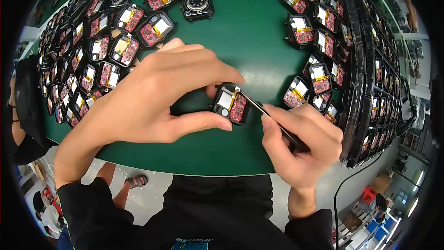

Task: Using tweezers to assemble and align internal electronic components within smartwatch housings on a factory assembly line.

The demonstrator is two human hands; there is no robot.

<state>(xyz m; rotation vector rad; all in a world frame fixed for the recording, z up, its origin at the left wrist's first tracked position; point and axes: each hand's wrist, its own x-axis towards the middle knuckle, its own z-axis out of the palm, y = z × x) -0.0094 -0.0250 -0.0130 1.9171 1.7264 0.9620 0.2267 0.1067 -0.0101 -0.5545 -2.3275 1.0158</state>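
My left hand [152, 95] pinches a small black watch case [231, 105] between thumb and fingers on the green mat [249, 32]. The case lies open side up, showing a red circuit board, a white block and a yellow strip. My right hand [303, 141] holds thin black tweezers [266, 111], whose tip touches the top of the case near the yellow strip.
Several open watch cases [115, 41] lie in rows at the left. More watch cases [310, 32] lie at the right beside stacked black trays [370, 78] filled with the same parts. One case [197, 3] lies back side up at the top. A black cable [356, 176] hangs off the table's right front.
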